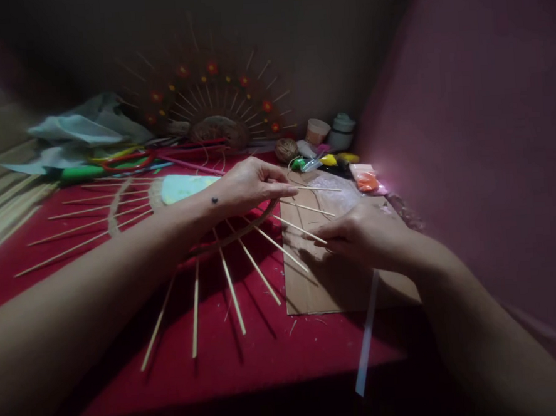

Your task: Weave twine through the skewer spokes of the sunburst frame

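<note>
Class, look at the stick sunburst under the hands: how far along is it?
Done: many sticks already fan out from the curved rim. In hand: the left hand steadies the rim while the right hand pinches one stick over the cardboard. Left: unlike the finished sunburst behind, no flowers yet.

The thin sticks (229, 289) look like pale, matt wood. Under them lies a red cloth (249, 354), soft and dull. The flat sheet (330, 286) is brown cardboard, rough and unglossy. The small orange packet (365, 179) is shiny plastic.
</note>
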{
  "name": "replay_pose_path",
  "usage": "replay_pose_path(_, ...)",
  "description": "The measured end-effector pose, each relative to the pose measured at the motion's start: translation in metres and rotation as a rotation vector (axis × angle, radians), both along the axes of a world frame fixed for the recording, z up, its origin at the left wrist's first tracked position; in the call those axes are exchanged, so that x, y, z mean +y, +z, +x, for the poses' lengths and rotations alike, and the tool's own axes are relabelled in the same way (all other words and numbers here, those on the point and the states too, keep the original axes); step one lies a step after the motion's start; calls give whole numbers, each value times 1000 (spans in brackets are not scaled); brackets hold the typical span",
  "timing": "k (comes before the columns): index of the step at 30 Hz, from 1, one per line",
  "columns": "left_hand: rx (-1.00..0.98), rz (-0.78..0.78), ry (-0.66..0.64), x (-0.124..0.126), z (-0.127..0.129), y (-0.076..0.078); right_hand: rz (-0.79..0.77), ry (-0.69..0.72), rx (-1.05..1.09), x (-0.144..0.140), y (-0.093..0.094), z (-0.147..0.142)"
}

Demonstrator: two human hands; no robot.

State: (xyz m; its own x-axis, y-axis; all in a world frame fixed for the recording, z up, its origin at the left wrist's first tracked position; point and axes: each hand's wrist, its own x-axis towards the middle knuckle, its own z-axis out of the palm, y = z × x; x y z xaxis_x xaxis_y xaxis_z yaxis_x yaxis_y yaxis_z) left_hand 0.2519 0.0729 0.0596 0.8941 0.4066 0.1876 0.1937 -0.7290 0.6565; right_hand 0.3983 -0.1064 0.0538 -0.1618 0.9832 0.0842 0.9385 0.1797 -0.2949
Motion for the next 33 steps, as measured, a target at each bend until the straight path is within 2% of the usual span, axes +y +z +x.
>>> replay_pose_path(5, -36, 31, 72, -5, 1, 2, 1, 39, 67, 8, -15, -5)
replay_pose_path(9, -62, 65, 115, -8, 2, -1, -29, 109, 130, 6, -17, -8)
replay_pose_path(11, -69, 83, 124, -8, 2, -5, -75, 107, 139, 1, -14, -8)
replay_pose_path(16, -30, 113, 91, -8, 2, -11, -330, 141, 173, -17, 5, -7)
replay_pose_path(18, -9, 122, 98, -9, 2, -12, -333, 163, 138, -21, 12, -11)
replay_pose_path(20, 18, 142, 120, -11, 3, -14, -236, 154, 69, -21, 17, -17)
replay_pose_path(23, 73, 199, 119, -12, 4, -19, -10, 77, -26, -14, 21, -20)
replay_pose_path(28, 152, 232, 32, -8, 6, -30, 332, -267, -328, 4, 25, -1)
replay_pose_path(30, 142, 221, 19, -6, 6, -33, 396, -353, -405, 8, 26, 7)
replay_pose_path(33, 140, 213, 7, -5, 6, -35, 417, -330, -341, 14, 27, 10)
